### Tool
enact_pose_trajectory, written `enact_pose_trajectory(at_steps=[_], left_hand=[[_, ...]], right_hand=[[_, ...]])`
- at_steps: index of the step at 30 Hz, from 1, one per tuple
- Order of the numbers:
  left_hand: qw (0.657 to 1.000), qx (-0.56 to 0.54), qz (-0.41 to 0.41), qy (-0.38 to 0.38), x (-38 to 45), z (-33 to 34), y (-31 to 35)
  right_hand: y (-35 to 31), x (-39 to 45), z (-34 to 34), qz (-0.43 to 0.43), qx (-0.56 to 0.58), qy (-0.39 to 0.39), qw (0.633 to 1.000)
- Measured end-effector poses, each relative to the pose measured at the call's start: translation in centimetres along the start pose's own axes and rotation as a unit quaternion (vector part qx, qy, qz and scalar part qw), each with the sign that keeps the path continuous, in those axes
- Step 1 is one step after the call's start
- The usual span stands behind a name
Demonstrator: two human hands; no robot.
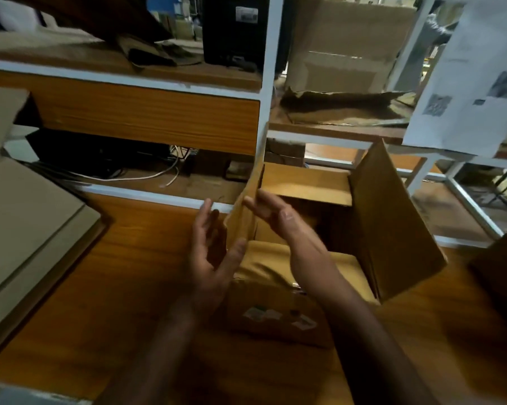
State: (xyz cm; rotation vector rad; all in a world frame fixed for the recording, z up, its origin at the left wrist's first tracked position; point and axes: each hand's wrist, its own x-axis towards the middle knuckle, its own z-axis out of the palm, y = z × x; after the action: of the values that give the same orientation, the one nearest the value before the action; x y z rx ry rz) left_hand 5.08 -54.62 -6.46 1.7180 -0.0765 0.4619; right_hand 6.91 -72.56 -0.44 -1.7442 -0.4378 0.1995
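Observation:
An open brown cardboard box (278, 320) stands on the wooden table (106, 302) in front of me, its flaps raised. The tall right flap (392, 229) stands upright and the far flap (305, 182) leans inward. My left hand (211, 252) is beside the outer face of the upright left flap (242, 223), fingers straight and spread, thumb near the flap's lower edge. My right hand (278, 217) reaches over the box, and its straight fingers touch the inner face of that same flap. The box's inside is dark, and I cannot make out what is in it.
Flat cardboard sheets (27, 229) are stacked at the table's left. A white-framed shelf (264, 83) behind holds a black device (234, 27), cables (147, 176) and a large carton (345, 45). A printed paper sheet (474, 74) hangs at the upper right. Another brown box edge (503, 267) shows at right.

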Motion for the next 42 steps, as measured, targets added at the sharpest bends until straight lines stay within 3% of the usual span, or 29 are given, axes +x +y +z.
enact_pose_trajectory(at_steps=[3,5,7,9,11,15,18,20,22,24,26,28,31,35,42], left_hand=[[0.988,0.077,-0.012,0.13,1.4,-1.3,-0.5],[0.973,0.09,-0.095,0.188,2.0,-2.6,-1.6],[0.958,0.139,-0.109,0.224,1.7,-3.8,-3.1],[0.95,0.189,-0.085,0.234,1.2,-4.0,-4.2],[0.941,0.265,-0.047,0.206,0.9,-3.8,-4.0],[0.878,0.456,0.087,0.115,1.7,-3.3,-2.1],[0.865,0.498,0.013,0.052,2.1,-3.4,-0.6],[0.873,0.48,-0.084,0.0,2.2,-3.3,0.1],[0.892,0.406,-0.187,-0.068,2.0,-3.2,0.4],[0.923,0.261,-0.259,-0.11,1.7,-2.4,1.0],[0.937,0.096,-0.315,-0.117,1.5,-1.2,1.6],[0.929,0.01,-0.354,-0.108,1.7,-0.3,1.7],[0.922,0.08,-0.352,-0.139,2.1,0.2,1.2],[0.92,0.16,-0.319,-0.162,2.8,0.7,1.4],[0.937,0.178,-0.29,-0.073,1.7,1.3,0.1]], right_hand=[[1.0,1.0,1.8,0.012,-0.209,-0.023,0.978],[2.2,1.6,1.7,0.053,-0.438,0.0,0.897],[3.0,2.1,1.0,0.144,-0.53,0.009,0.836],[4.0,2.7,0.0,0.211,-0.532,0.043,0.819],[4.5,3.0,-0.8,0.224,-0.524,0.086,0.817],[6.1,3.8,-0.5,0.198,-0.37,0.135,0.897],[7.5,3.8,-0.1,0.145,-0.305,0.191,0.922],[6.9,2.8,-0.3,0.091,-0.321,0.211,0.919],[5.8,1.1,-0.7,0.026,-0.4,0.223,0.889],[4.7,-0.6,-1.1,-0.019,-0.5,0.225,0.836],[3.2,-2.0,-1.2,-0.079,-0.492,0.256,0.828],[2.1,-3.2,-0.9,-0.163,-0.46,0.304,0.818],[2.3,-5.4,-0.6,-0.258,-0.443,0.326,0.794],[3.1,-8.9,-1.4,-0.331,-0.458,0.275,0.778],[4.0,-12.2,0.0,-0.375,-0.459,0.271,0.759]])
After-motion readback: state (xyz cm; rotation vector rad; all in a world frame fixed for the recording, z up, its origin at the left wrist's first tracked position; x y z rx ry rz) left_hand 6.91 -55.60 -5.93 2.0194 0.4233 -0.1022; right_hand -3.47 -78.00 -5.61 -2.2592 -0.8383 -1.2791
